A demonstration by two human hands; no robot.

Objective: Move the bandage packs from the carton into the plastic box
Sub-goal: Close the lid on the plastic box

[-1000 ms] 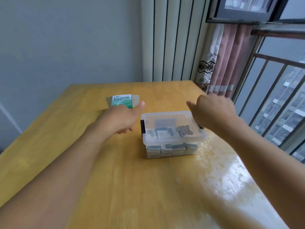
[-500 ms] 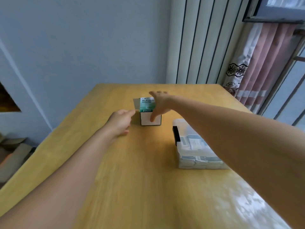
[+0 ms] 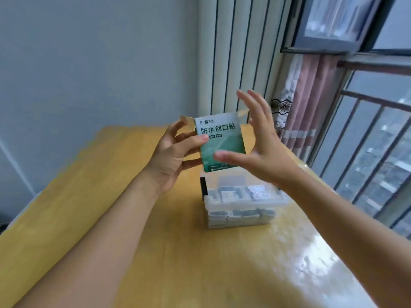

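Observation:
The green and white bandage carton (image 3: 221,138) is up in the air above the far end of the plastic box, its top flaps open. My left hand (image 3: 175,156) grips its left edge with thumb and fingers. My right hand (image 3: 260,141) is spread at the carton's right side, thumb across the lower front; whether it grips the carton is unclear. The clear plastic box (image 3: 242,198) stands on the wooden table (image 3: 111,207) with its lid on and a black latch on its left end. Several bandage packs (image 3: 238,215) lie stacked inside.
The table's right edge runs close to a window with metal bars (image 3: 364,152) and a pink curtain (image 3: 304,103). A grey wall (image 3: 89,63) and a ribbed panel (image 3: 240,52) stand behind the table's far end.
The carton stood on the table behind the box with my right hand reaching it. Now it is lifted above the box, my left hand holding it and my right hand beside it.

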